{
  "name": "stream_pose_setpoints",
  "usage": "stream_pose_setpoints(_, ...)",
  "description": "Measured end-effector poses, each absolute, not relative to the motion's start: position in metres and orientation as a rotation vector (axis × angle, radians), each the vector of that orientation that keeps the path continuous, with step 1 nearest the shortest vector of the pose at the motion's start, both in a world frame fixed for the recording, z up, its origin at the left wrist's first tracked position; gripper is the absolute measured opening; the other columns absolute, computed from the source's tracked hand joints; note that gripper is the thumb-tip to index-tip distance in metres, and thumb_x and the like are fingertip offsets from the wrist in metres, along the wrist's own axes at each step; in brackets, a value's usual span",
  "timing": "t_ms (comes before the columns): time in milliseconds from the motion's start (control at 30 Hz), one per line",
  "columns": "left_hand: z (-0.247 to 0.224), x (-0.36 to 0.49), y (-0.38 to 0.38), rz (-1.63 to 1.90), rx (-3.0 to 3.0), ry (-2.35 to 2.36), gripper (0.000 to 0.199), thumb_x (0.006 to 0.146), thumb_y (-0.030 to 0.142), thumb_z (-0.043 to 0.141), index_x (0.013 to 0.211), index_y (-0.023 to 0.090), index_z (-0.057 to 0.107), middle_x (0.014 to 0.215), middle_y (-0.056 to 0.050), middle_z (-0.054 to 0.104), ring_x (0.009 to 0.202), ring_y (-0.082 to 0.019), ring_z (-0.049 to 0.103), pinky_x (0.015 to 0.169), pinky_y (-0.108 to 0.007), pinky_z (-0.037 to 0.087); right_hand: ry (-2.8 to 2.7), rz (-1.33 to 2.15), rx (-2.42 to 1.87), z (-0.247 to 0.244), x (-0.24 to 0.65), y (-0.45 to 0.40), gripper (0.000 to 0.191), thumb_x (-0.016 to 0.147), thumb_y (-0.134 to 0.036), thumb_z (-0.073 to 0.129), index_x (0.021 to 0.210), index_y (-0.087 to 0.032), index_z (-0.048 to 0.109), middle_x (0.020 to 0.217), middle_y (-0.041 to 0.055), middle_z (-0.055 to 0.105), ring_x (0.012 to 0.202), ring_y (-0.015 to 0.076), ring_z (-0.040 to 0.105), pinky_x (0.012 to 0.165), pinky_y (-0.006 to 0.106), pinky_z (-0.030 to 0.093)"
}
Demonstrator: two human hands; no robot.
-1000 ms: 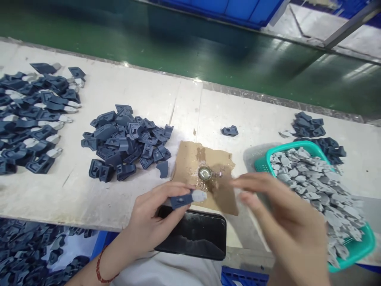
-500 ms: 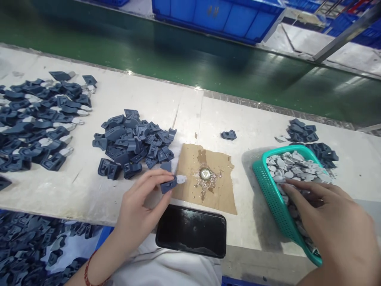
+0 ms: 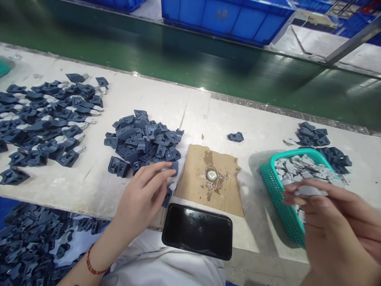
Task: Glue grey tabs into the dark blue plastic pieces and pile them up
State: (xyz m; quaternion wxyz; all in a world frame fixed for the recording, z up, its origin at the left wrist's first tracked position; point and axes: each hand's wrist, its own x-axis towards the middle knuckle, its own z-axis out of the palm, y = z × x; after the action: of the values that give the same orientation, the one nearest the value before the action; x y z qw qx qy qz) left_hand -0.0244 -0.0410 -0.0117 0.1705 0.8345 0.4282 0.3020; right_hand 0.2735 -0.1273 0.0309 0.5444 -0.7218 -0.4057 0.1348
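My left hand [image 3: 145,190] is over the table, fingers apart, its fingertips against a dark blue plastic part [image 3: 175,169]. Just below those fingers rests another dark blue part with a pale grey tip [image 3: 167,197], partly covered by the hand. My right hand [image 3: 336,222] pinches a small pale grey plastic piece [image 3: 311,191] between thumb and fingers, above a green perforated basket [image 3: 278,206]. Similar grey pieces [image 3: 300,167] fill the basket. Left of centre lies a heap of dark blue parts [image 3: 139,139].
A black phone [image 3: 198,232] lies at the table's near edge. Behind it is brown cardboard [image 3: 193,190] with a shiny round metal piece [image 3: 212,175]. Joined blue-and-grey parts [image 3: 53,119] spread at left. One blue part [image 3: 235,137] sits alone; more [image 3: 312,135] are behind the basket.
My left hand has let go of the blue part with the grey tip and moved its fingertips to another blue part. My right hand has lifted a grey piece from the basket.
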Motion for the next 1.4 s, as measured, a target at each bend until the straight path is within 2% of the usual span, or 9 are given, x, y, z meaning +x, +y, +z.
stream_pose_setpoints(133,-0.009,-0.018,-0.028,0.647,2.588,1.183,0.038,0.099,0.003,0.046,0.129,0.019,0.063,0.140,-0.014,0.063,0.113,-0.028,0.065,0.094,-0.042,0.058,-0.883,0.850,-1.419,0.027,0.234,-0.116,0.018,0.095,-0.033,0.070,0.107,-0.028,0.082,0.073,0.0034,0.064,0.063,0.0169,0.059,0.056,0.030,0.049)
stream_pose_setpoints(267,-0.002,-0.017,-0.020,0.492,2.749,1.138,0.042,0.097,0.001,0.043,0.132,0.013,0.063,0.138,-0.018,0.059,0.107,-0.031,0.064,0.086,-0.043,0.059,-0.771,1.066,-1.355,0.014,0.228,-0.107,0.017,0.092,-0.036,0.075,0.106,-0.029,0.081,0.067,0.0001,0.059,0.059,0.0126,0.055,0.050,0.021,0.046)
stream_pose_setpoints(400,0.003,-0.019,-0.013,0.364,2.777,1.114,0.032,0.101,0.008,0.045,0.124,0.016,0.066,0.135,-0.017,0.055,0.097,-0.027,0.064,0.067,-0.034,0.057,-0.568,1.264,-1.379,0.011,0.226,-0.102,0.021,0.084,-0.042,0.083,0.094,-0.024,0.082,0.065,0.0005,0.059,0.058,0.0112,0.052,0.051,0.020,0.046)
stream_pose_setpoints(567,0.001,-0.023,-0.006,0.362,2.740,1.156,0.018,0.102,0.014,0.051,0.112,0.018,0.066,0.134,-0.014,0.054,0.095,-0.022,0.066,0.061,-0.027,0.050,-0.524,1.379,-1.382,0.008,0.226,-0.101,0.029,0.078,-0.046,0.088,0.097,-0.024,0.083,0.067,0.0011,0.064,0.058,0.0098,0.055,0.053,0.019,0.046)
stream_pose_setpoints(667,0.002,-0.024,-0.005,0.462,2.661,1.152,0.016,0.103,0.017,0.053,0.114,0.018,0.064,0.137,-0.014,0.055,0.090,-0.021,0.067,0.059,-0.027,0.049,-0.634,1.340,-1.418,0.004,0.228,-0.100,0.026,0.084,-0.045,0.084,0.098,-0.024,0.083,0.068,0.0010,0.066,0.056,0.0089,0.055,0.054,0.020,0.046)
stream_pose_setpoints(767,0.006,-0.024,-0.010,0.670,2.449,1.142,0.014,0.102,0.016,0.056,0.114,0.019,0.062,0.137,-0.012,0.059,0.094,-0.019,0.069,0.069,-0.027,0.053,-0.739,1.156,-1.506,0.001,0.229,-0.097,0.024,0.090,-0.045,0.079,0.103,-0.024,0.079,0.069,0.0002,0.067,0.058,0.0100,0.056,0.054,0.019,0.046)
stream_pose_setpoints(967,0.005,-0.012,-0.029,0.773,1.915,1.095,0.022,0.099,0.015,0.062,0.118,0.026,0.063,0.117,0.000,0.074,0.090,-0.013,0.069,0.079,-0.021,0.055,-1.135,0.808,-1.727,-0.001,0.229,-0.088,0.020,0.096,-0.039,0.071,0.084,-0.023,0.068,0.065,-0.0029,0.066,0.061,0.0105,0.059,0.057,0.019,0.045)
stream_pose_setpoints(1200,-0.009,0.003,-0.041,0.796,1.831,1.050,0.021,0.098,0.013,0.062,0.116,0.021,0.069,0.113,-0.004,0.075,0.104,-0.016,0.070,0.092,-0.025,0.056,-1.626,0.630,-1.822,-0.003,0.225,-0.083,0.017,0.102,-0.032,0.059,0.089,-0.022,0.065,0.073,-0.0029,0.072,0.058,0.0113,0.064,0.056,0.021,0.044)
stream_pose_setpoints(1400,-0.011,0.005,-0.042,0.879,1.820,1.052,0.021,0.096,0.010,0.065,0.114,0.018,0.071,0.113,-0.006,0.077,0.107,-0.016,0.072,0.094,-0.022,0.058,-1.660,0.526,-1.809,-0.005,0.224,-0.082,0.016,0.103,-0.029,0.059,0.090,-0.022,0.064,0.070,-0.0046,0.069,0.055,0.0100,0.062,0.055,0.020,0.043)
